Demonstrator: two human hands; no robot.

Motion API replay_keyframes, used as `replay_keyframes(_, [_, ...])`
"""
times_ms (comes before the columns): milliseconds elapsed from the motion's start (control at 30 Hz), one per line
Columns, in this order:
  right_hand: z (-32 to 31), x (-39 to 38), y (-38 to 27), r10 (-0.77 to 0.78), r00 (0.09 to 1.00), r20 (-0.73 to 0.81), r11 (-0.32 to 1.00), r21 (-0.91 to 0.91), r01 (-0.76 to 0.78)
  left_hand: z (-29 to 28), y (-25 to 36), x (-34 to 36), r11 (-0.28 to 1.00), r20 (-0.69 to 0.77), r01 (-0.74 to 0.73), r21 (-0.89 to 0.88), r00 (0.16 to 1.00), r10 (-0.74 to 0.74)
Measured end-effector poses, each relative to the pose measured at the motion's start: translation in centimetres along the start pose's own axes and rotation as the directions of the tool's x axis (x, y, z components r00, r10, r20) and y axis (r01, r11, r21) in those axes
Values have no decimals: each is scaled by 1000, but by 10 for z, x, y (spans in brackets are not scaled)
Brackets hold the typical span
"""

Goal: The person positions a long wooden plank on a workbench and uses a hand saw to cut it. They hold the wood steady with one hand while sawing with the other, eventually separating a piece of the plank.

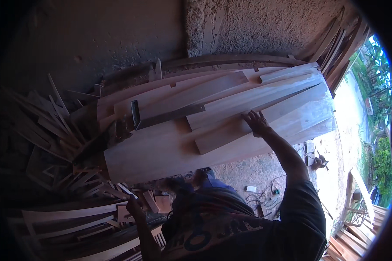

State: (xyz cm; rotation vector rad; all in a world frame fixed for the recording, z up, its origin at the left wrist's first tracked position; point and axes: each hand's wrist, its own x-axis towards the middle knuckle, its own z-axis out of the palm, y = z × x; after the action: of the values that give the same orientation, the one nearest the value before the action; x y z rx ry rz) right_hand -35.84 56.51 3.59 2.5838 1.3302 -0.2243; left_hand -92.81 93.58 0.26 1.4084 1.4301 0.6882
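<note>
My right hand (258, 123) lies with its fingers spread over a long wooden plank (222, 135), the nearest of several on the workbench. The fingertips reach that plank's far edge. Low at the left, my left hand (136, 209) hangs off the bench in shadow, its fingers closed. A thin pale strip shows by its fingertips, but I cannot tell whether the hand holds it. An L-shaped carpenter's square (170, 116) lies across the planks, left of the middle. Beyond it rests another plank (196, 93), beside a long board (257, 98) with a notched end.
The wide pale workbench (139, 163) stands before a rough wall (248, 32). Scrap wood (52, 126) is heaped at the left. Slatted wooden frames (74, 217) lie at lower left. Cables (265, 198) trail over the floor on my right. Timber (335, 48) leans at the far right.
</note>
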Motion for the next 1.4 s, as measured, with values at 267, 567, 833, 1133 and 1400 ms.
replay_keyframes(267, [-17, 5, -8, -88, 996, 6, 993, 83, 87, 42, 37, -38, 997, 287, -76, 0, 955, 73])
replay_keyframes(567, [-34, -7, -101, -259, 966, -15, 953, 156, 258, 61, 43, -32, 940, 581, -303, 160, 799, 158])
replay_keyframes(833, [-39, 6, -264, -398, 903, -159, 799, 423, 427, 98, 81, -40, 292, 742, -886, 361, 462, 486])
replay_keyframes(1133, [-11, -9, -257, -311, 931, -189, 887, 295, 356, 136, 58, -15, 158, 766, -867, 472, 492, 414])
replay_keyframes(1400, [-20, -38, -116, -41, 998, 50, 966, 258, 27, 126, 59, -18, 152, 745, -905, 398, 415, 522])
